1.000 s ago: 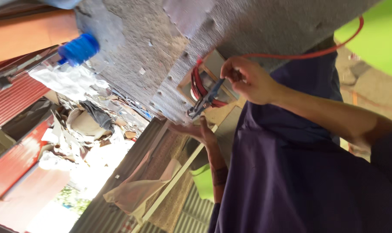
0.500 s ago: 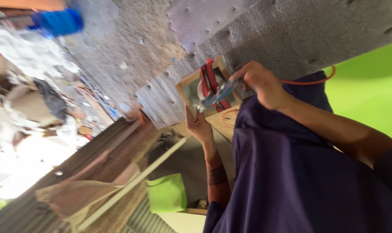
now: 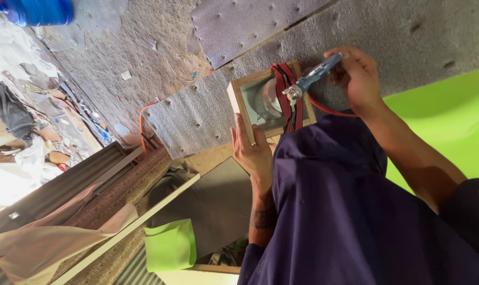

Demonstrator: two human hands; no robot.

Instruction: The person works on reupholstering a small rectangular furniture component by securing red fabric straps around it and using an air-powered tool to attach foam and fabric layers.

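Now, the right hand [image 3: 358,79] is wrapped tight around the blue-handled air tool [image 3: 312,78], fingers fully closed on the grip, its metal nose tipped down onto the dark red straps [image 3: 284,92] that run across the small wooden frame [image 3: 265,103]. That frame sits in the middle of the scene, flat on the grey felt-covered bench [image 3: 408,31], just beyond the person's purple shirt [image 3: 345,211]. The left hand [image 3: 252,150] is flat against the frame's near-left edge, fingers stretched along the wood and pressing, not curled around anything; it steadies rather than grasps. A thin red hose [image 3: 329,110] trails from the tool to the right, under the wrist. By the look of it, the step in hand is fastening the straps to the frame, with the nose placed at the frame's right side. What the next move calls for, I'd judge, is the nose square and firm on the strap over the wood, the bracing fingers well away from it, and the frame pinned so it can't skid on the felt. To the right lies a bright green sheet [image 3: 445,116]; far left, a blue bottle [image 3: 39,10] sits at the bench edge; near left, a folded green cloth [image 3: 171,245] rests among boards and corrugated sheets [image 3: 65,190].
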